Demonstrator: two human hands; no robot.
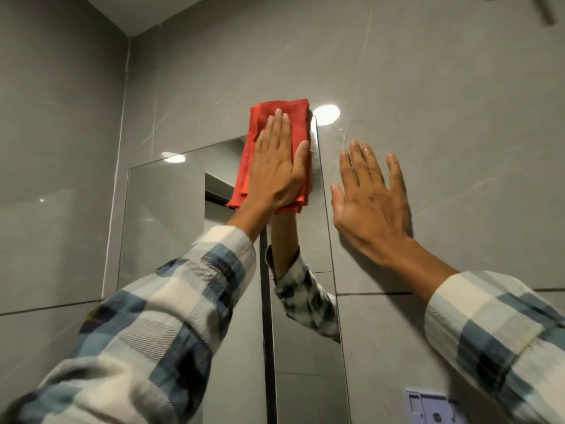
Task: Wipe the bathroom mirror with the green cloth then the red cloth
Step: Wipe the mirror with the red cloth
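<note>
The frameless mirror (171,215) hangs on a grey tiled wall. A folded red cloth (260,123) lies flat against the mirror's top right corner, partly overlapping the tile above. My left hand (275,166) presses flat on the cloth, fingers together and pointing up. My right hand (370,203) rests flat on the wall tile just right of the mirror's edge, fingers spread, holding nothing. The mirror reflects my left forearm and checked sleeve. No green cloth is in view.
Grey wall tiles (443,102) surround the mirror, with a wall corner at the left. A bright light spot (326,114) glares on the tile beside the cloth. A pale purple fitting (428,407) sits low on the wall at the right.
</note>
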